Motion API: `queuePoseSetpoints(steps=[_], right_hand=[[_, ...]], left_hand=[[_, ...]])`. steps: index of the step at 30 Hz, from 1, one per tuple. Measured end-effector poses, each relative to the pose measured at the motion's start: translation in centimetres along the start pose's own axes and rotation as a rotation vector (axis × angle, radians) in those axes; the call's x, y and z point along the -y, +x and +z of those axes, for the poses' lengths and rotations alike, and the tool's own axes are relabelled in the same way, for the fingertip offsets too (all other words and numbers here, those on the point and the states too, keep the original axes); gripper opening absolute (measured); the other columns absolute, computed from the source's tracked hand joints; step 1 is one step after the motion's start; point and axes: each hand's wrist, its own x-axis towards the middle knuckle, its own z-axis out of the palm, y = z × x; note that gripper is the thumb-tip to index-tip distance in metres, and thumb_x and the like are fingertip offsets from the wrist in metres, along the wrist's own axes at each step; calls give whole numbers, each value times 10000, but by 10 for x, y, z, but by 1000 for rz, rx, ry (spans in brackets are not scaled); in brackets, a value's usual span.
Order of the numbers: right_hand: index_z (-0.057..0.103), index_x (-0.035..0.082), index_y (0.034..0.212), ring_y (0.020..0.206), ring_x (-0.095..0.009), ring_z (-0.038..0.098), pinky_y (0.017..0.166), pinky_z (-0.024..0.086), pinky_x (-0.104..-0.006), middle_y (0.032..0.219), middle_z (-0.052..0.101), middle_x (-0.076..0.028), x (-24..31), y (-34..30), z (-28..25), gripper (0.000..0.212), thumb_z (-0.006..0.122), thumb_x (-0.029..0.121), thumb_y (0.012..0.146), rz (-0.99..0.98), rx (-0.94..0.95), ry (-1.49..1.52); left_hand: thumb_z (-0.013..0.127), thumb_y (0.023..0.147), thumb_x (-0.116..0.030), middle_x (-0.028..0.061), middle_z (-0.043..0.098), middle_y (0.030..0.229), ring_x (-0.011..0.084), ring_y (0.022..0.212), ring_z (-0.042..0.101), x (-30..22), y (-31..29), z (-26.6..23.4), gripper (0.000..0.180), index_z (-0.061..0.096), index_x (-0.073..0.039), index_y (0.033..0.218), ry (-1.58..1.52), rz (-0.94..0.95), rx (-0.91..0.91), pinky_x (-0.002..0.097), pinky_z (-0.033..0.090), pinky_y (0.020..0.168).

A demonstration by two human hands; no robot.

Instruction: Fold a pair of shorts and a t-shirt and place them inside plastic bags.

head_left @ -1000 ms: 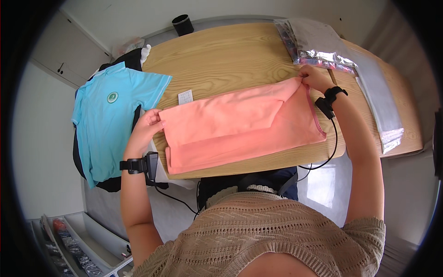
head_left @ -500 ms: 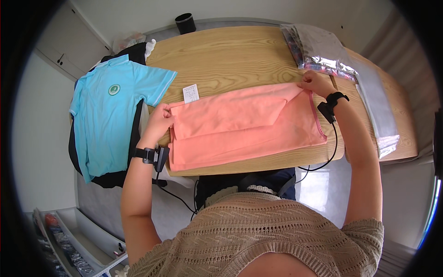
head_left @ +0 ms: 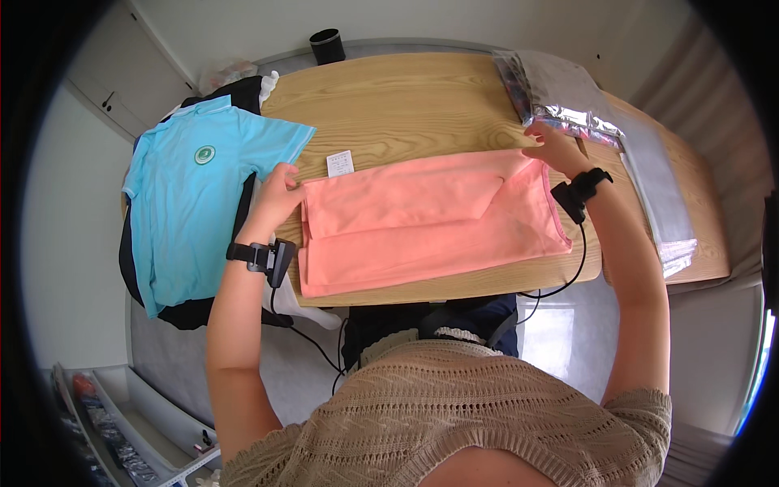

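Observation:
A coral-pink shirt [head_left: 422, 223] lies on the table in front of me, its upper part folded over lengthwise. Its curved neckline with darker trim faces right, and a white paper label [head_left: 341, 164] sticks out from the upper left edge. My left hand [head_left: 278, 199] is at the shirt's left end, fingers apart, with the thumb at the upper corner. At the far right corner, my right hand [head_left: 558, 151] has its thumb and forefinger spread, the thumb close to the cloth. Neither hand grips the fabric.
A light-blue polo shirt [head_left: 182, 211] lies over black cloth on the left. On the right of the wooden table [head_left: 389, 93] are stacked plastic-wrapped packages [head_left: 568, 89] and flat clear bags [head_left: 659, 191]. A black bin [head_left: 327, 47] stands beyond; wrist-strap cables hang near the front edge.
Both hands have let go of the pink shirt's corners, and their fingers have spread. The folded upper layer now lies flatter, with its far right corner laid down.

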Motion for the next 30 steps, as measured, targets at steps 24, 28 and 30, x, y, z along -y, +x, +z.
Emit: queuePoseSetpoints(steps=[24, 28, 30], right_hand=[[502, 7, 1154, 838, -255, 596, 725, 475, -350, 953, 625, -132, 232, 7, 142, 419, 606, 158, 778, -125, 482, 333], [475, 35, 1219, 962, -283, 602, 788, 484, -379, 1083, 618, -159, 229, 18, 144, 470, 619, 178, 795, -133, 461, 212], [479, 44, 1228, 1002, -291, 598, 808, 484, -387, 1128, 609, -169, 225, 21, 150, 474, 624, 184, 798, -153, 466, 209]], left_hand=[[631, 789, -180, 56, 576, 653, 121, 592, 480, -5, 38, -23, 201, 614, 16, 749, -207, -143, 225, 294, 390, 539], [628, 771, -170, 58, 620, 682, 125, 590, 512, -4, 19, -31, 171, 626, -3, 732, -235, -251, 392, 266, 403, 539], [633, 767, -170, 58, 624, 688, 124, 591, 512, -3, 12, -31, 169, 626, -4, 734, -218, -274, 448, 265, 404, 539]])
